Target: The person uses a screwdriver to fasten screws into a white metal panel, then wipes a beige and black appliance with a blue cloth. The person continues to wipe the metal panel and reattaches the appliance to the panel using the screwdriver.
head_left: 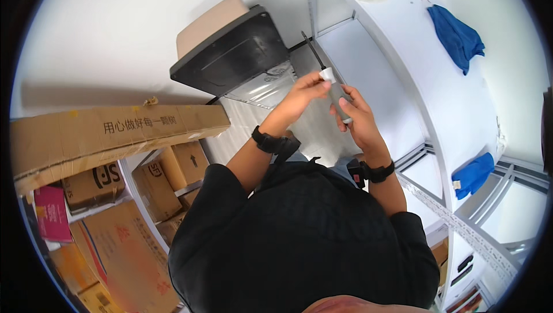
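Observation:
In front of my body I hold a screwdriver (340, 95) with a grey handle, a white collar and a long dark shaft pointing up and away to the left. My right hand (360, 118) is wrapped round the lower part of the handle, thumb lying along it. The fingers of my left hand (306, 93) pinch it near the white collar, at the base of the shaft. Nothing touches the tip, which is in the air by the shelf's left edge. Both wrists wear black bands.
On the right runs a white metal shelving unit (391, 71) with blue cloths (458, 37) on top. A black panel with a beige back (233, 53) stands by the far wall. To the left, a long cardboard box (121, 134) lies above shelves of several cartons (124, 249).

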The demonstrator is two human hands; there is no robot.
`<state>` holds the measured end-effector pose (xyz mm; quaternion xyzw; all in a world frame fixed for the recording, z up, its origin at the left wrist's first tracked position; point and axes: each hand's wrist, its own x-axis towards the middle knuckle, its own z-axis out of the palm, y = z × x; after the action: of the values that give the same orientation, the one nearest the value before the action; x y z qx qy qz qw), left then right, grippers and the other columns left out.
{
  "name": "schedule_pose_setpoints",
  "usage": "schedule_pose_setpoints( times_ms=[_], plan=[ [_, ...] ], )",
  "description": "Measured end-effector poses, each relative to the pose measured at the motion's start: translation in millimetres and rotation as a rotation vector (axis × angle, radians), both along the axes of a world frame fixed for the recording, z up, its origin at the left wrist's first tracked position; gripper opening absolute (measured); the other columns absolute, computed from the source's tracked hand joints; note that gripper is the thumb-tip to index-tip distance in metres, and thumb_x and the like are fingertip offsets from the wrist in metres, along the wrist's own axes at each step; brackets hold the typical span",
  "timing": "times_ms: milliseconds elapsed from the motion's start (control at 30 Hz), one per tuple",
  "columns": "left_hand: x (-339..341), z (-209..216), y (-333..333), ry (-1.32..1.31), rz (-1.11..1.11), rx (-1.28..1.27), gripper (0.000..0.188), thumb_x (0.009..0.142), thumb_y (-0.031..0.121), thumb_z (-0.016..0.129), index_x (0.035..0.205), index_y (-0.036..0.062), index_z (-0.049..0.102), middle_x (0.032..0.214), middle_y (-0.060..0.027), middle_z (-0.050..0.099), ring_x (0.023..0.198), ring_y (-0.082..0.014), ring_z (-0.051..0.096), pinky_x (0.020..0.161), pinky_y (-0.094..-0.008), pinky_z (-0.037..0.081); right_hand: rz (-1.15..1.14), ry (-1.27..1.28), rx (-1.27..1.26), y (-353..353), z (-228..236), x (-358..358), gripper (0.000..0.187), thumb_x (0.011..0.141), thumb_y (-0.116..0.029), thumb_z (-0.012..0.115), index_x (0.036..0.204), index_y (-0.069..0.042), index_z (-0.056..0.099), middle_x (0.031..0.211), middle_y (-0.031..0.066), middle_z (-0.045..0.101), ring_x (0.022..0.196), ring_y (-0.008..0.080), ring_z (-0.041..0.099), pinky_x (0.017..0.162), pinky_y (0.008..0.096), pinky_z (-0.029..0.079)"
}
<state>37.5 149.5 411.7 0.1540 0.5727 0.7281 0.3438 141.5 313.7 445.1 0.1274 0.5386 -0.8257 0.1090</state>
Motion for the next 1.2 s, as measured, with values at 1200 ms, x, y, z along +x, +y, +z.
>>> schedule_pose_setpoints(
  times_ms=[1200],
  plan=[
    [-132, -12, -193, -0.177, 0.344, 0.24, 0.029, 0.103, 0.021, 0.048, 0.122, 0.0028, 0.061, 0.089, -0.001, 0.065, 0.076, -0.008, 0.059, 0.068, -0.0236, 0.05, -0.142, -0.044, -0.157, -225, -10, -83, 0.04, 0.099, -0.032, 0.044, 0.122, 0.0, 0.049, 0.073, 0.0149, 0.064, 0.05, 0.0121, 0.046, 0.049, 0.023, 0.036]
  ],
)
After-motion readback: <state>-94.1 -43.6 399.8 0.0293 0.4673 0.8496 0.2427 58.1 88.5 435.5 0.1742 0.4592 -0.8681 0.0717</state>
